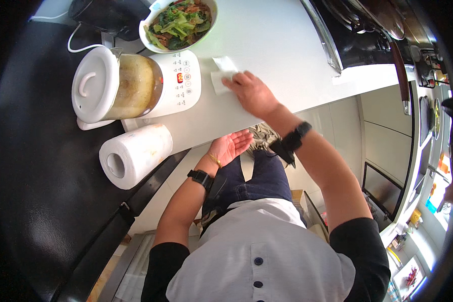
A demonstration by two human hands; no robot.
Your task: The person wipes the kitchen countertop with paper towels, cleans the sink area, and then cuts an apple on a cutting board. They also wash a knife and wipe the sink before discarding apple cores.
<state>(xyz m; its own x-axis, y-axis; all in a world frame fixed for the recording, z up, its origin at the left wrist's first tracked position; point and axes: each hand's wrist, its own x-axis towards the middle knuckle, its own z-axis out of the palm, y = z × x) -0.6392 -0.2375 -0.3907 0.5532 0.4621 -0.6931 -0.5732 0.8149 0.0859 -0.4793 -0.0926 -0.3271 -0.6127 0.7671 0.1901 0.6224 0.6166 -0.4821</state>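
Note:
My right hand (pixel 251 90) is over the white countertop (pixel 279 49), its fingertips bunched on a folded piece of white paper towel (pixel 219 83). A glossy white patch (pixel 225 63) lies just beyond the paper; whether it is a sheet or a reflection I cannot tell. My left hand (pixel 232 146) is below the counter's front edge, palm up, with spread fingers and nothing in it. To the left of the paper stands an electric glass kettle (pixel 134 87) with a white lid, amber contents and a lit display on its white base.
A paper towel roll (pixel 136 156) lies at the counter's left front, by a black glossy surface (pixel 41 158). A white bowl of cooked greens and meat (pixel 181 26) stands behind the kettle base. At the right back is a black stove (pixel 362 47), a pan handle (pixel 400 75) reaching past its edge.

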